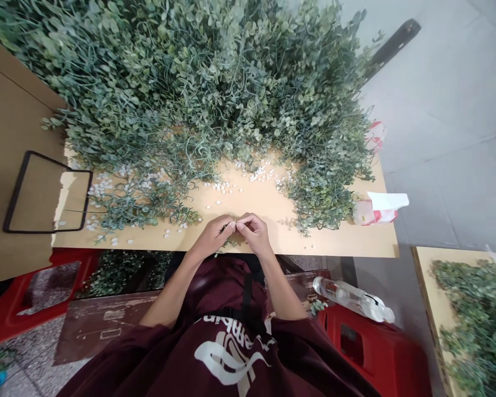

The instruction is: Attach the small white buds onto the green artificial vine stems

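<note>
A small green sprig is held close to the body, at the front edge of the table; most of it is hidden by the fingers. It is pinched between thumb and fingertips of the left hand. Thumb and finger of the right hand are pressed together at the same spot; what is gripped there cannot be made out. The fingertips of both hands are brought together, or nearly so.

Just beyond the hands, small white bits are scattered over the tabletop. More are strewn to the left, around a loose clump of stems. The far side is covered by a large heap of leafy greenery. Near the right end, a tissue packet is seen, a white sheet partly drawn out. At the left, a black frame is seen against cardboard. Below, at the right, a clear bottle is laid on its side across a red stool.
</note>
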Demonstrator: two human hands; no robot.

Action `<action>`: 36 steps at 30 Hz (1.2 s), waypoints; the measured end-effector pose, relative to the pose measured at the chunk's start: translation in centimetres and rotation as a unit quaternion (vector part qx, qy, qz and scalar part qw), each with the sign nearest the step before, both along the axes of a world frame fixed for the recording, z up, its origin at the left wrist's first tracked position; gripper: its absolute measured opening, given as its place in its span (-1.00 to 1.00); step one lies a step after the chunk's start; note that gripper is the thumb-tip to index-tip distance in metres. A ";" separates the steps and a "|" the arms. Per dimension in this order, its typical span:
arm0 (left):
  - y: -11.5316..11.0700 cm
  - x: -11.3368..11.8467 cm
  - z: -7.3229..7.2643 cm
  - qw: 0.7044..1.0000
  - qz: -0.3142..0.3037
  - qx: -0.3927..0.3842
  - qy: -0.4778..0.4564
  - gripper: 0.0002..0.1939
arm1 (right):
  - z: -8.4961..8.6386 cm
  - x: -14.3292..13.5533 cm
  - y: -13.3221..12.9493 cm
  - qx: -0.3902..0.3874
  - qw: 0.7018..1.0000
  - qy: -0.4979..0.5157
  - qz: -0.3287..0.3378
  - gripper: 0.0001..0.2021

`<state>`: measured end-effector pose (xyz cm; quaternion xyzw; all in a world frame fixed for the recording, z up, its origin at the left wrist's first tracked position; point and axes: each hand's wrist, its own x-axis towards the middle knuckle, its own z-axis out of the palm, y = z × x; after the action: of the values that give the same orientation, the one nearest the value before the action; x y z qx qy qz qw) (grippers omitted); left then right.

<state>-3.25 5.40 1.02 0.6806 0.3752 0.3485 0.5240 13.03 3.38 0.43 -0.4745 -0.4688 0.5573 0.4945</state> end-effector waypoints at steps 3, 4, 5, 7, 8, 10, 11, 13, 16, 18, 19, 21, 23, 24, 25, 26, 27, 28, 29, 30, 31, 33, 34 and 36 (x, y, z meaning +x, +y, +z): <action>0.0 -0.1 -0.2 1.000 0.004 -0.006 -0.001 -0.64 | 0.4 -0.1 -0.1 -0.001 0.999 -0.032 0.000 -0.77; 0.0 -0.1 -0.2 1.000 0.008 -0.011 -0.004 -0.63 | 0.6 -0.1 0.0 0.000 0.999 -0.042 0.004 -0.77; 0.0 -0.1 -0.2 1.000 0.014 -0.018 -0.008 -0.62 | 0.9 0.0 0.2 0.003 0.999 -0.052 0.012 -0.77; 0.0 -0.1 -0.1 0.999 0.032 -0.033 -0.019 -0.61 | 1.6 0.2 1.0 0.016 0.996 -0.070 0.045 -0.78; -0.1 -0.1 -0.1 0.998 0.046 -0.040 -0.023 -0.61 | 1.9 0.4 1.6 0.026 0.994 -0.082 0.063 -0.79; -0.2 -0.1 -0.2 0.995 0.081 -0.054 -0.029 -0.62 | 2.5 0.7 3.3 0.057 0.986 -0.129 0.084 -0.80; -0.2 -0.1 -0.3 0.993 0.100 -0.059 -0.033 -0.62 | 2.7 0.8 4.4 0.077 0.980 -0.166 0.082 -0.79; -0.3 0.0 -0.7 0.988 0.131 -0.064 -0.049 -0.64 | 3.0 0.9 6.7 0.113 0.956 -0.264 0.061 -0.77; -0.4 0.2 -1.4 0.984 0.143 -0.065 -0.086 -0.71 | 3.1 0.7 9.7 0.130 0.890 -0.434 0.053 -0.72; -0.4 0.4 -1.7 0.984 0.135 -0.056 -0.104 -0.73 | 3.1 0.4 11.1 0.122 0.844 -0.519 0.068 -0.73; -0.4 0.4 -1.8 0.985 0.130 -0.045 -0.105 -0.72 | 3.1 0.4 11.6 0.116 0.827 -0.545 0.076 -0.76; -0.4 0.5 -1.8 0.989 0.125 -0.012 -0.083 -0.64 | 3.2 0.3 12.1 0.110 0.809 -0.572 0.085 -0.82; -0.5 0.6 -1.7 0.992 0.122 0.024 -0.037 -0.56 | 3.2 0.4 12.2 0.109 0.803 -0.580 0.084 -0.85; -0.5 0.7 -1.7 0.992 0.120 0.041 -0.014 -0.53 | 3.2 0.6 12.1 0.109 0.805 -0.578 0.081 -0.85; -0.6 0.7 -1.7 0.992 0.118 0.055 0.005 -0.52 | 3.2 0.9 12.0 0.110 0.811 -0.570 0.074 -0.86; -0.6 0.8 -1.7 0.991 0.115 0.066 0.019 -0.52 | 3.2 1.2 11.8 0.112 0.821 -0.555 0.066 -0.87; -0.6 0.9 -1.7 0.990 0.113 0.075 0.030 -0.54 | 3.2 1.6 11.4 0.115 0.838 -0.531 0.054 -0.88; -0.6 0.9 -1.6 0.990 0.111 0.081 0.039 -0.56 | 3.2 2.0 11.0 0.116 0.859 -0.497 0.042 -0.89; -0.6 1.0 -1.6 0.989 0.109 0.084 0.046 -0.58 | 3.2 2.3 10.4 0.112 0.886 -0.449 0.029 -0.90; -0.6 1.1 -1.6 0.989 0.108 0.083 0.051 -0.60 | 3.3 2.6 9.7 0.101 0.914 -0.391 0.020 -0.91; -0.6 1.2 -1.7 0.989 0.108 0.080 0.056 -0.62 | 3.4 2.8 8.9 0.084 0.941 -0.328 0.017 -0.91; -0.5 1.3 -1.7 0.989 0.110 0.072 0.066 -0.66 | 3.5 3.1 7.0 0.038 0.979 -0.200 0.030 -0.85; -0.5 1.3 -1.7 0.989 0.111 0.069 0.075 -0.69 | 3.5 3.2 6.0 0.014 0.988 -0.145 0.042 -0.82; -0.4 1.3 -1.7 0.987 0.114 0.066 0.098 -0.77 | 3.3 3.3 4.3 -0.033 0.995 -0.060 0.067 -0.76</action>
<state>-1.93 5.03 -0.71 0.6975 0.4754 0.3617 0.3957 16.31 7.64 3.72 -0.4906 -0.5095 0.5748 0.4115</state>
